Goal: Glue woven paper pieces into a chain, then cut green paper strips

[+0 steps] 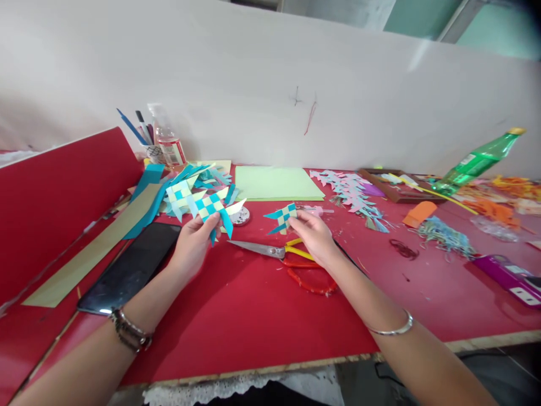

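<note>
My left hand [196, 242] pinches a woven paper fish [210, 206] of blue and pale yellow checks, its strip ends pointing outward. Between the thumb and fingers of my right hand [313, 234] is a smaller woven paper fish [282, 218] in the same colours, with pointed tails to the left. The two pieces are apart, both held above the red table. Scissors [270, 250] with yellow and red handles lie below them, partly covered by my right hand. More woven pieces [180, 196] and blue and yellow strips lie just behind my left hand.
A black phone [131, 268] and a long pale yellow strip [97, 248] lie at left. Pale green paper sheets [276, 183] lie at the back. Pink and blue woven pieces [349, 189], a tilted green bottle [477, 163], thread bundles [446, 235] and a purple box [507, 276] are at right.
</note>
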Demonstrator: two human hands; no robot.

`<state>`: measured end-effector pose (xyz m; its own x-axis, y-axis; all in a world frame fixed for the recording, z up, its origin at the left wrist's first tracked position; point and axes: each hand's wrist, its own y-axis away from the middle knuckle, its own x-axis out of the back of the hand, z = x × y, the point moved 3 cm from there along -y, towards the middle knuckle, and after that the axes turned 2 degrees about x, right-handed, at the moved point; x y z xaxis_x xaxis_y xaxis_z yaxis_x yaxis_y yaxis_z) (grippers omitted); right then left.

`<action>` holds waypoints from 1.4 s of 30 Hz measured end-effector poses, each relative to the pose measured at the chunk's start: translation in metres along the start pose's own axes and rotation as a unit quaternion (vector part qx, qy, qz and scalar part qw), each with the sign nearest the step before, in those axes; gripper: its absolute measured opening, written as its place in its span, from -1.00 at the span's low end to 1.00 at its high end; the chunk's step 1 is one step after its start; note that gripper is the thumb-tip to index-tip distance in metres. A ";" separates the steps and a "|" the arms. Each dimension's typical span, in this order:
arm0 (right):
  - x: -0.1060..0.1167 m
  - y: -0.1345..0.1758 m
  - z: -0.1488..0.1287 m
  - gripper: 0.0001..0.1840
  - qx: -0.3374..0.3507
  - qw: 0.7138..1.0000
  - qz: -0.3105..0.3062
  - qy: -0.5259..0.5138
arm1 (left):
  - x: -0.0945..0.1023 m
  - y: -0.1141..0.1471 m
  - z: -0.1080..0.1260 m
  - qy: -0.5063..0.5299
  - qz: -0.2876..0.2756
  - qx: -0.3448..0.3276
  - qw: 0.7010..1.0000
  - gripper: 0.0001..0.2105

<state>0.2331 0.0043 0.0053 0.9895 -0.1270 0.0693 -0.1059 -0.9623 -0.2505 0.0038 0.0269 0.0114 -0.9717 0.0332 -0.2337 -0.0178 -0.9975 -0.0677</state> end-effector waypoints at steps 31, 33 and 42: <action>-0.033 0.032 -0.018 -0.72 -0.019 0.989 -0.139 -0.047 | -0.012 0.014 -0.003 -0.110 -0.094 0.001 0.989 -0.72; -0.033 0.031 -0.018 -0.73 -0.015 0.989 -0.140 -0.042 | -0.011 0.013 -0.006 -0.098 -0.097 0.012 0.990 -0.75; -0.034 0.031 -0.022 -0.73 0.014 0.991 -0.131 -0.010 | -0.014 0.014 -0.007 -0.105 -0.097 0.009 0.990 -0.80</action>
<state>0.1944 -0.0265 0.0167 0.9846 0.1313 0.1156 0.1569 -0.9548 -0.2526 0.0184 0.0127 0.0073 -0.9769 0.2133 -0.0118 -0.2119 -0.9745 -0.0735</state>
